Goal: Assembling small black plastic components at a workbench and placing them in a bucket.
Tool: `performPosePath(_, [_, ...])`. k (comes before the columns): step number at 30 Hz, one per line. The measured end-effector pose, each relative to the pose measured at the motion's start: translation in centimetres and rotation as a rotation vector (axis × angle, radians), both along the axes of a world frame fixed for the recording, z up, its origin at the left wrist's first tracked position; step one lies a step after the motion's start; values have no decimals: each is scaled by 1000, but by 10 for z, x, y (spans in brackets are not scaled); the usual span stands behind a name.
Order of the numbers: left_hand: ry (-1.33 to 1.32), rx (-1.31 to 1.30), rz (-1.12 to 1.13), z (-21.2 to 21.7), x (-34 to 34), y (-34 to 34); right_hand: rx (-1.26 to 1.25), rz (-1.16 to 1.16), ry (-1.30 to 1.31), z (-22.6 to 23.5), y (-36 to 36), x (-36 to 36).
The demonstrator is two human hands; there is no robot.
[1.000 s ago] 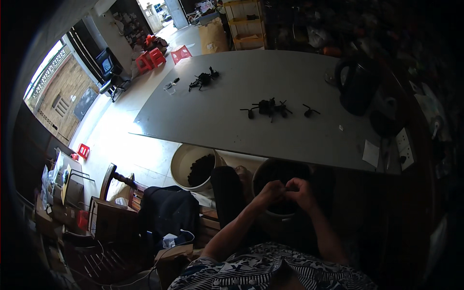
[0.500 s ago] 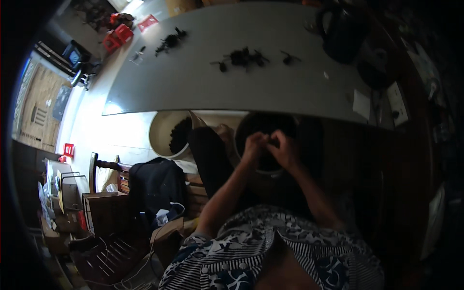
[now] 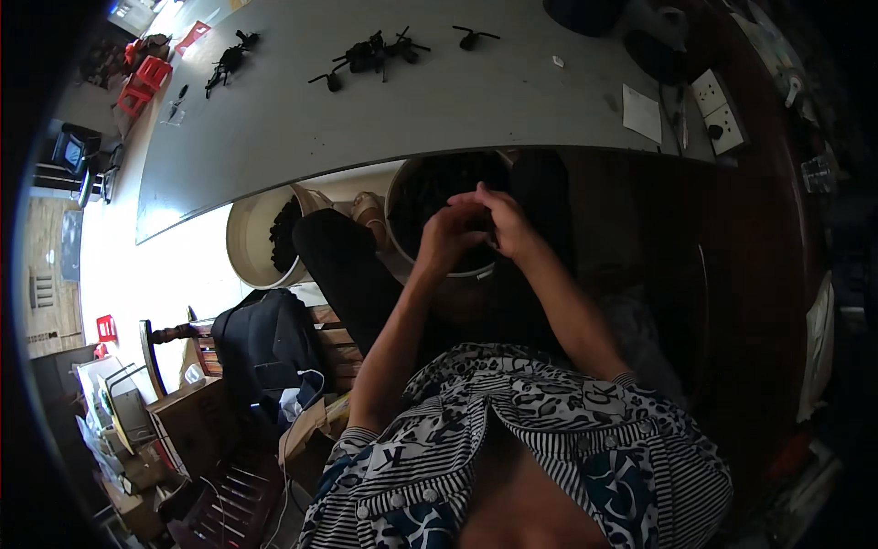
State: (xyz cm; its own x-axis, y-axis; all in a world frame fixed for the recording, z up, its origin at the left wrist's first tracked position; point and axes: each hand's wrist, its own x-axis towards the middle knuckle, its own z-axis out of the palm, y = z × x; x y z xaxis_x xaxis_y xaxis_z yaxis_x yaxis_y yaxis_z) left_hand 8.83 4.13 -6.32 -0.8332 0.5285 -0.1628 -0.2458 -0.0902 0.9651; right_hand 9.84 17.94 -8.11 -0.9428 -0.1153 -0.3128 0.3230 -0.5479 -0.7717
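Both hands, left hand [image 3: 450, 236] and right hand [image 3: 506, 222], meet pinching a small dark part [image 3: 491, 240] over the near bucket [image 3: 402, 240], below the bench [image 3: 512, 101] edge.

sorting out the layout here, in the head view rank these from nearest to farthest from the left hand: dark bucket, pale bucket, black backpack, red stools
1. Dark bucket: right under the left hand, below the table edge.
2. Pale bucket: on the floor to the left.
3. Black backpack: lower left, beside the chair.
4. Red stools: far upper left, past the table.
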Motion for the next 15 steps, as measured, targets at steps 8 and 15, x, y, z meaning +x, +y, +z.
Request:
performPosePath(8, [-75, 25, 224, 18, 9, 3, -199, -215, -2, 6, -10, 5])
performPosePath(15, [50, -234, 267, 8, 30, -21, 187, -178, 146, 17, 1, 29])
